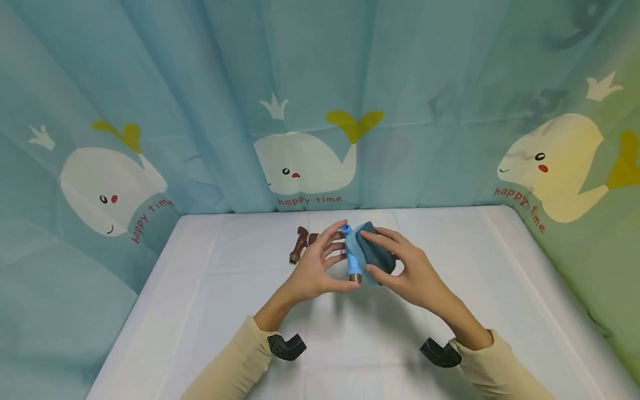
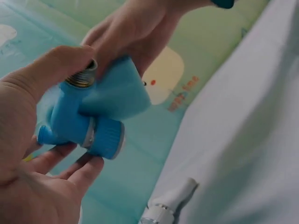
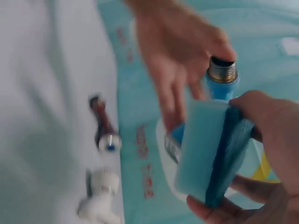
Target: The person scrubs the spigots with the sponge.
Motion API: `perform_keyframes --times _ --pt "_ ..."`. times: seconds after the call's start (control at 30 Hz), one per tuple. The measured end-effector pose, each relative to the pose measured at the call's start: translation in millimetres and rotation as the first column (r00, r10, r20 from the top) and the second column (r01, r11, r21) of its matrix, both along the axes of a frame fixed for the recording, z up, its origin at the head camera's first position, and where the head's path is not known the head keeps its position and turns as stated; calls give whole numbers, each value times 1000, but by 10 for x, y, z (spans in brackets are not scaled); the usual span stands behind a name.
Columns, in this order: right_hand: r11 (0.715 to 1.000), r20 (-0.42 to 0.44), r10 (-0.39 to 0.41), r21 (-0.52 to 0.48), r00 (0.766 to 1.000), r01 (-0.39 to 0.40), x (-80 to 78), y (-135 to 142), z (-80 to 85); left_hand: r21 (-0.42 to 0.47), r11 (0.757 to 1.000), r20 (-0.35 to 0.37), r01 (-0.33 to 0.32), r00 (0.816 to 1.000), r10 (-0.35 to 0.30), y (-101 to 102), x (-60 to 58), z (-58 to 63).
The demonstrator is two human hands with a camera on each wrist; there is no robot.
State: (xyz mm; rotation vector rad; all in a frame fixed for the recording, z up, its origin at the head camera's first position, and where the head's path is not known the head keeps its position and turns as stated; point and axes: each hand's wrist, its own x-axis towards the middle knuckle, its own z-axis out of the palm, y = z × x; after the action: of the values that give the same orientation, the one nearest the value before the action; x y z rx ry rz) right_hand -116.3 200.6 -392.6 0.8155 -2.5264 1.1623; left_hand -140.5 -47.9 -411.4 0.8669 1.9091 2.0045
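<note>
My left hand (image 1: 316, 268) holds a blue valve-like pipe fitting (image 1: 354, 261) above the table, thumb on its threaded metal end and fingertips on its other side. In the left wrist view, the fitting (image 2: 70, 112) shows a ribbed round knob on a side branch. My right hand (image 1: 417, 272) grips a two-layer sponge (image 1: 379, 253), light blue with a darker scouring face. The light side (image 3: 203, 149) faces the fitting and appears to lie against it; the exact contact is hard to tell.
A brown fitting of similar shape (image 1: 300, 245) lies on the white table (image 1: 225, 311) behind my left hand. Near it is a white fitting (image 3: 100, 196), seen in the wrist views. A blue-green curtain (image 1: 215, 139) printed with whales hangs around the table.
</note>
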Motion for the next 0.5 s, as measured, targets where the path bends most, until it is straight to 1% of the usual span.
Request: perform_keyframes --times 0.07,0.13,0.2,0.27,0.37,0.43,0.5 --pt "1000 -7 -23 16 1000 23 -26 0 7 -25 1000 -16 -3 1000 3 2 4 -6" --pt "999 2 -46 6 999 46 -39 2 18 -44 999 -25 0 1000 -2 5 15 -12" --pt "999 22 -51 -5 998 51 -38 -1 21 -62 998 -43 4 999 -7 11 22 -18" --pt "999 28 -50 15 998 50 -30 -3 20 -76 997 -63 -4 998 -1 16 18 -27" --pt "996 19 -62 61 998 61 -23 13 2 -73 997 -69 -29 997 24 12 9 -50" --pt "997 26 -64 56 998 62 -9 17 -3 -61 997 -59 -37 998 34 4 3 -56" --pt "998 26 -54 42 998 53 -2 14 -10 -54 998 -72 -44 997 40 4 -5 -51"
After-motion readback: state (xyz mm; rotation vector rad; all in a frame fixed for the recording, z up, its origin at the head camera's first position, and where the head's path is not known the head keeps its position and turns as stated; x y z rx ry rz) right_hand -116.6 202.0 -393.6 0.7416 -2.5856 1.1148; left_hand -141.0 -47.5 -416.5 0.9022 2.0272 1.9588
